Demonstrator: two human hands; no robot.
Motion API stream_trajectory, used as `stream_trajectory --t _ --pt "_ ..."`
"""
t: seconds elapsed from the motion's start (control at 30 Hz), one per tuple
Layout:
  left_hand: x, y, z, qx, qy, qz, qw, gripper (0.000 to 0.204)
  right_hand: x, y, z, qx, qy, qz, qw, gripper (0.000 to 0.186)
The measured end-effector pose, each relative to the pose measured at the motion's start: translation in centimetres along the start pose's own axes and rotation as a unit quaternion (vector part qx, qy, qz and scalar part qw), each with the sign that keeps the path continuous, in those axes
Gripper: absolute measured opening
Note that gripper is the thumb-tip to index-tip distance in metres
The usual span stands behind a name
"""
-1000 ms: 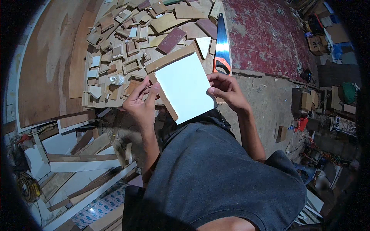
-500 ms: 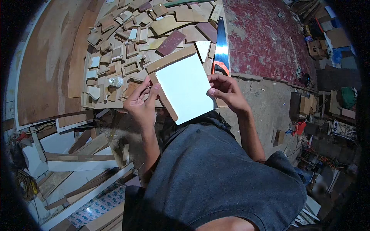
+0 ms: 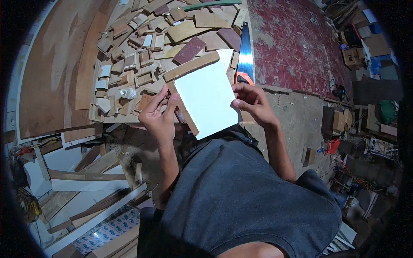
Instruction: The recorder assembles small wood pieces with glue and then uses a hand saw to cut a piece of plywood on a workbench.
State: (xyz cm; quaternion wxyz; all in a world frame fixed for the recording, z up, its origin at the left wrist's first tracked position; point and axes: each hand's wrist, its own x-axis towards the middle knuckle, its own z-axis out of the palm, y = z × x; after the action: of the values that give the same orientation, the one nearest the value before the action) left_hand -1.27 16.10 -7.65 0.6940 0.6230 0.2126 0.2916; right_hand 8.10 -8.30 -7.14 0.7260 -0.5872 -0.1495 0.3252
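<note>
White panel [image 3: 208,101] edged with wood on two sides — a wooden strip [image 3: 192,67] along its far edge, another down its left — is held up in front of the person's waist, tilted in the hands. Left hand [image 3: 157,112] has thumb and fingers pinched on the left strip; right hand [image 3: 259,106] clamps the panel's right edge, thumb on the white face. Beyond lie small wooden pieces [image 3: 145,77], a dark red board [image 3: 190,50] and a clear bottle [image 3: 127,93] — with a handsaw [image 3: 245,53] farther right.
</note>
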Motion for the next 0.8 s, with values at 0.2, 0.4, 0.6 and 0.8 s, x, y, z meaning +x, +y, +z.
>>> stream_trajectory --t 0.2,0.4,0.6,0.8 --pt "-0.1 0.0 0.2 0.004 0.0 -0.001 1.0 0.036 0.1 -0.1 -0.1 -0.007 0.007 0.009 1.0 0.03" --pt "0.0 0.0 0.1 0.008 0.002 0.0 1.0 0.036 0.3 0.1 -0.1 -0.011 -0.002 0.014 1.0 0.031" --pt "-0.3 0.2 1.1 -0.075 0.051 -0.077 0.993 0.036 0.6 0.3 0.5 -0.001 0.01 0.008 1.0 0.03" --pt "-0.5 -0.2 2.4 -0.091 0.124 -0.052 0.987 0.034 0.7 0.8 1.2 0.016 0.018 0.006 1.0 0.03"
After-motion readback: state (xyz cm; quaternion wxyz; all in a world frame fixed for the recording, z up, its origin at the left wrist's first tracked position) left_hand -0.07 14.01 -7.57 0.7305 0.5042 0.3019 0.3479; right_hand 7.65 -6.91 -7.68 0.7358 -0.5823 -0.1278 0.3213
